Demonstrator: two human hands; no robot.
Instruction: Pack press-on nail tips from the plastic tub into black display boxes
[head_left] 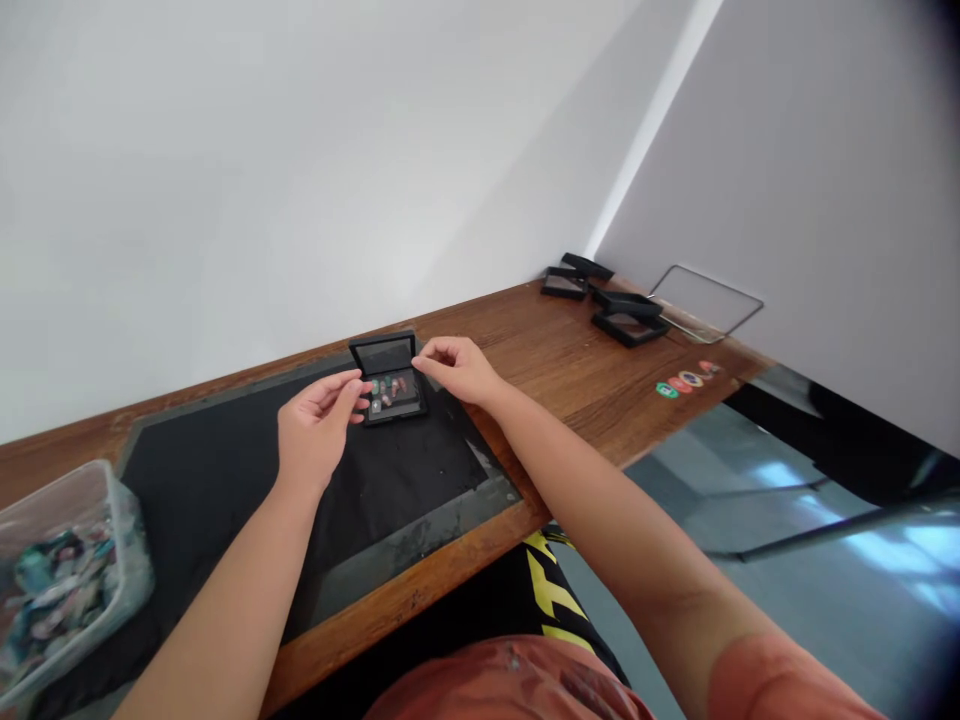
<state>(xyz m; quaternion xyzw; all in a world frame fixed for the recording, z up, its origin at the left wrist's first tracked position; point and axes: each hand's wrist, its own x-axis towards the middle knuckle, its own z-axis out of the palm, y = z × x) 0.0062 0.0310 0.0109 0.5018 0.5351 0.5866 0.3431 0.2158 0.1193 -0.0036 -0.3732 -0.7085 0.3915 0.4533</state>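
A small black display case (409, 408) stands open on a black mat, its clear-windowed lid (384, 355) tilted up at the back. Several small colourful pieces (386, 392), green, pink and whitish, lie in its lower half. My left hand (315, 420) is at the case's left side, thumb and fingers closed in a pinch; whatever is between them is too small to make out. With thumb and forefinger pinched, my right hand (459, 370) grips the right edge of the case near the lid's hinge side.
A clear plastic tub (124, 560) full of small colourful pieces sits at the left on the black mat (225, 450). More black cases (630, 322) lie at the far right of the wooden table (517, 330), near a wire stand (720, 280) and several round stickers (686, 381). A wall runs behind.
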